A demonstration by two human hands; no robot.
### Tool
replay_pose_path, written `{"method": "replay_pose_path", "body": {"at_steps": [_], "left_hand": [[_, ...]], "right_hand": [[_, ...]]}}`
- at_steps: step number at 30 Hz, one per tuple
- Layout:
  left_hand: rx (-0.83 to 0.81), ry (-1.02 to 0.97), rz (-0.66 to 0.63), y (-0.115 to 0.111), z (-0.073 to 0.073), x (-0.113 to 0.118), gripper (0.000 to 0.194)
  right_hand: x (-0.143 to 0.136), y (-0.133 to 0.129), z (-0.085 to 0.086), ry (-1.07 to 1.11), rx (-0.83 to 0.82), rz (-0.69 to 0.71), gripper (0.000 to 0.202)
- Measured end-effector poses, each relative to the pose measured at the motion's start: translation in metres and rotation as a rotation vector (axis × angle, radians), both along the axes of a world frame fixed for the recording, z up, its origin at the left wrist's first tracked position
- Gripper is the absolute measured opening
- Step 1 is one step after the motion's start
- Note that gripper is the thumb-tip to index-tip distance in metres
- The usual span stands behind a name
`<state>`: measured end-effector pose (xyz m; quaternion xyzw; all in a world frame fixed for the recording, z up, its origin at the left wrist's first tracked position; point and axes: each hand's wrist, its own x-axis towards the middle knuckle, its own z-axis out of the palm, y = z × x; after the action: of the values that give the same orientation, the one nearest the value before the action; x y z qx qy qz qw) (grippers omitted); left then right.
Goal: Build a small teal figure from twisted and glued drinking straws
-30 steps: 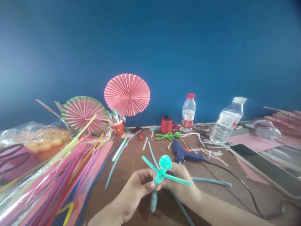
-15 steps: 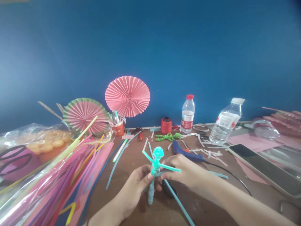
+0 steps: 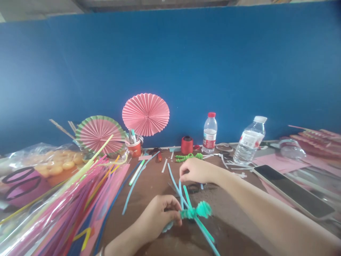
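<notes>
Figure of green fuzzy stems pinched in left hand; right hand apart from left

At far left: clear plastic bag with round yellow-orange pieces inside, purple piece with black outlines just beside. Next, bundle of coloured stems, partly under shiny clear wrapping. Behind: green-rimmed pink fan, orange cup with pens upright, and plain pink fan before blue wall.

At centre: left thumb and fingers closed on body of figure, above brown tabletop. Figure tipped sideways, round head towards right, arms outstretched to either side. Farther forward and right: right fingertips together on upper end of pale blue stem. Beyond, red spool and twisted light-green stems, partly behind right hand.

To right: red-capped bottle, upright; white-capped bottle, tilted, partly filled; dark-screened phone, flat, near pink paper.
</notes>
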<state>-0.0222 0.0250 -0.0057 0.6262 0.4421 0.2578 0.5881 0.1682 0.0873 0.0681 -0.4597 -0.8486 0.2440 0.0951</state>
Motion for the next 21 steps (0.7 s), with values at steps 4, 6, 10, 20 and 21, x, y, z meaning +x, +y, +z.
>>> {"method": "replay_pose_path", "body": {"at_steps": [4,6,10,20,21], "left_hand": [[0.0,0.013,0.169,0.006,-0.002,0.001,0.008],[0.02,-0.01,0.197,0.007,-0.002,0.001,0.011],[0.082,-0.048,0.211,0.006,0.001,-0.001,0.014],[0.043,-0.054,0.222,0.005,-0.004,0.003,0.011],[0.004,-0.118,0.253,0.006,-0.004,0.002,0.011]], "right_hand": [[-0.031,-0.015,0.028,-0.098,0.253,-0.031,0.015],[-0.043,-0.028,0.035,-0.2,0.393,0.032,0.015],[-0.056,-0.053,0.029,-0.263,0.598,0.204,0.003],[-0.066,-0.036,0.009,-0.266,0.661,0.142,0.011],[-0.068,-0.037,0.008,-0.237,0.687,0.184,0.011]]}}
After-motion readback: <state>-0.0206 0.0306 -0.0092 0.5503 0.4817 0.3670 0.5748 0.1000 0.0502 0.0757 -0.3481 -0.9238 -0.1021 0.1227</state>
